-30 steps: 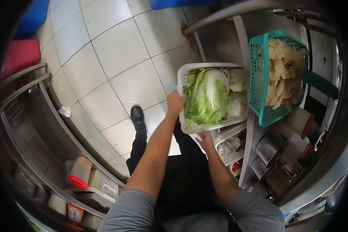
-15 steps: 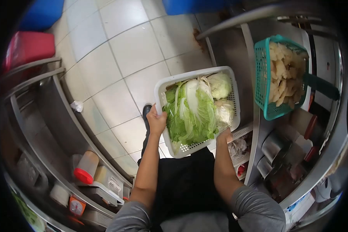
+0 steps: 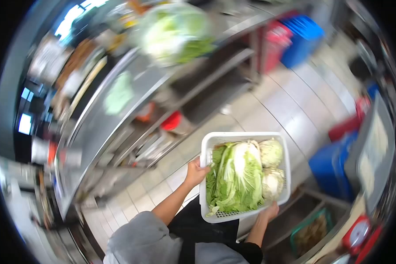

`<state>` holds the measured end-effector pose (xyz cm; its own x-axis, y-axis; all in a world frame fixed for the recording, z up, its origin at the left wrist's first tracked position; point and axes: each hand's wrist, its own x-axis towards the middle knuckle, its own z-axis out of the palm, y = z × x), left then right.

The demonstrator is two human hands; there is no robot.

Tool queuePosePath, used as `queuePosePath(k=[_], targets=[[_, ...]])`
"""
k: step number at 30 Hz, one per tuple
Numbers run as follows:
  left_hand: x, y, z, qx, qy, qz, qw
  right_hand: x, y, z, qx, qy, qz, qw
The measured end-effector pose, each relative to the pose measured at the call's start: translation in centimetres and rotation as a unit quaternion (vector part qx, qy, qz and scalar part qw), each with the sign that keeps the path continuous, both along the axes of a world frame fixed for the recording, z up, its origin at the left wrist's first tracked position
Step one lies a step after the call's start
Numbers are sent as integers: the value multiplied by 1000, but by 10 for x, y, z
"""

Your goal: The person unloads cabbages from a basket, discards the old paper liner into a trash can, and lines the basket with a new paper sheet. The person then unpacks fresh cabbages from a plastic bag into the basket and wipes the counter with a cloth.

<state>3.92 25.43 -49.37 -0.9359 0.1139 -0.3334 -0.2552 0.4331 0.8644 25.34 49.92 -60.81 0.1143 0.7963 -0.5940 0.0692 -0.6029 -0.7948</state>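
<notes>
A white perforated plastic basket (image 3: 245, 134) is held level in front of my body, between both hands. Inside lie a large leafy napa cabbage (image 3: 240, 176) and, along the right side, two round pale cabbages, one far (image 3: 271, 153) and one near (image 3: 273, 184). My left hand (image 3: 196, 173) is closed on the basket's left rim, with the thumb over the top edge. At the near right corner my right hand (image 3: 269, 211) grips the basket; most of its fingers are hidden underneath.
A steel counter (image 3: 147, 81) with shelves runs along the left, bearing a bagged leafy vegetable (image 3: 174, 35). Red and blue bins (image 3: 301, 42) stand beyond it. At right are another blue bin (image 3: 334, 163), a teal basket (image 3: 314, 231) low down and a red dial scale (image 3: 358, 233).
My view has swung left, bringing the counter and the bagged vegetable into sight. Both hands still hold the basket, which now appears lower and further right in the picture.
</notes>
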Motion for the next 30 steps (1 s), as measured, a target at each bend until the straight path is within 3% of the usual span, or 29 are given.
queuePosePath(k=[1,5,6,12,19,23,25,26,30], targets=[[9,1,26,55,-37,63,996,-13,16,26,8,15,38,999],[49,-77,92,56,94,149,983,-74,-1,125,-2,172,137,976],[66,-89,114,85,101,199,971,-86,-12,165,5,203,169,965],[147,-106,178,199,199,383,880,-138,-19,274,22,348,343,872],[194,-98,176,209,263,515,788,-224,-58,268,1,475,459,751],[189,-105,144,215,248,585,742,-270,-97,258,0,457,531,714],[157,-138,149,229,249,621,707,-323,-160,268,-15,441,569,694],[154,-146,145,250,259,641,678,-334,-179,270,9,428,597,678],[131,-158,137,237,247,680,648,-398,-241,274,115,349,692,621]])
